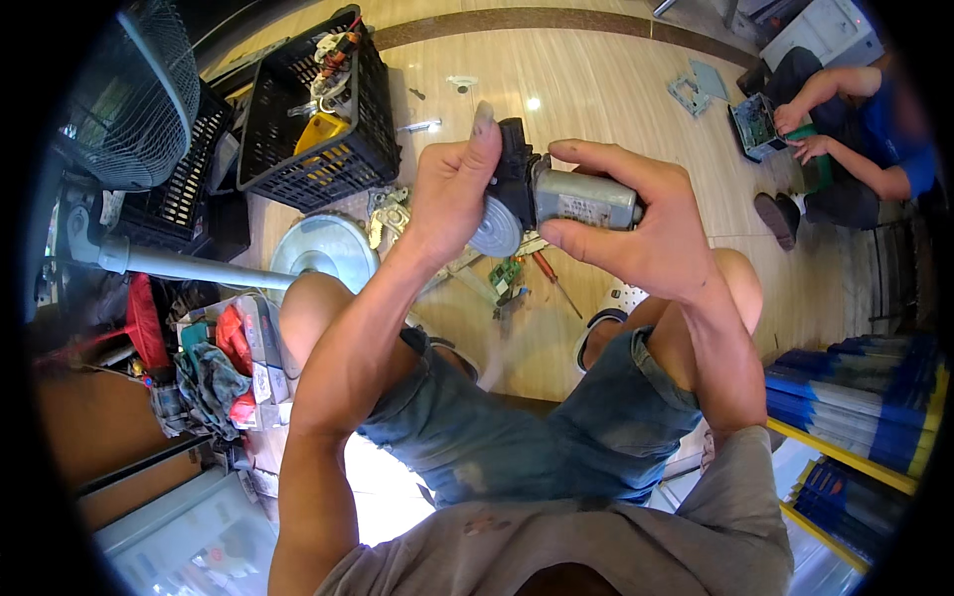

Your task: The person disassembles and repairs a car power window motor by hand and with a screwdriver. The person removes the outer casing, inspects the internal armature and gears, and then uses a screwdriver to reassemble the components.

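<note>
Between my two hands, above the floor and my knees, is an electric gear motor (pixel 584 202) with a silver-grey cylindrical body, a label, and a black housing at its left end. A round grey disc (pixel 497 228) shows below the black housing. My left hand (pixel 452 189) grips the black end, thumb pointing up, its other fingers mostly hidden. My right hand (pixel 646 214) wraps round the silver body, thumb below and forefinger above. On the floor beneath lie a green circuit board (pixel 505 275) and a screwdriver (pixel 555 281) with an orange-red handle.
A black plastic crate (pixel 323 164) of loose parts stands at the far left, near a round fan base (pixel 323 248) and its pole. Cloths and a box (pixel 263 358) lie left. At right, another person (pixel 855 139) handles an opened metal case (pixel 757 129). Blue-and-white packages (pixel 855 387) fill a yellow-edged shelf.
</note>
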A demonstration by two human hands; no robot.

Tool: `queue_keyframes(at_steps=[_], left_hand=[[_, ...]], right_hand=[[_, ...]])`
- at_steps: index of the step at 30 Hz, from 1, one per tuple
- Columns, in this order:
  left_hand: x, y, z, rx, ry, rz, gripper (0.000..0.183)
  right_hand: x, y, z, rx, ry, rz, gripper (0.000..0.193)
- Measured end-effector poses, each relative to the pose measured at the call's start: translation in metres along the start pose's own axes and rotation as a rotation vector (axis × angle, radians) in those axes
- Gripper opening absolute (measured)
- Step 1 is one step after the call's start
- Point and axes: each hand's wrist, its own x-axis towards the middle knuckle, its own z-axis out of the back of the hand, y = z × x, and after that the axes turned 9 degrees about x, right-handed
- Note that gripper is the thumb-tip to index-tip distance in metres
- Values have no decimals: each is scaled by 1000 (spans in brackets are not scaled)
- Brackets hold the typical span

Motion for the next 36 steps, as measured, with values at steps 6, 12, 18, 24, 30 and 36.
queue_keyframes(at_steps=[6, 12, 18, 24, 30, 36], left_hand=[[4, 2, 6, 44, 27, -110, 66], [2, -1, -3, -40, -46, -45, 84], [10, -5, -15, -382, -85, 176, 93], [13, -12, -15, -527, -71, 282, 91], [15, 1, -4, -632, 55, 243, 81], [11, -15, -3, -673, -63, 105, 78]], right_hand=[[-7, 1, -23, 184, -227, 57, 50], [-3, 1, -38, 50, -349, 319, 44], [2, 4, -49, -94, -410, 410, 44], [9, 4, -58, -257, -429, 527, 43], [10, 5, -61, -310, -340, 591, 45], [13, 3, -66, -332, -382, 653, 50]])
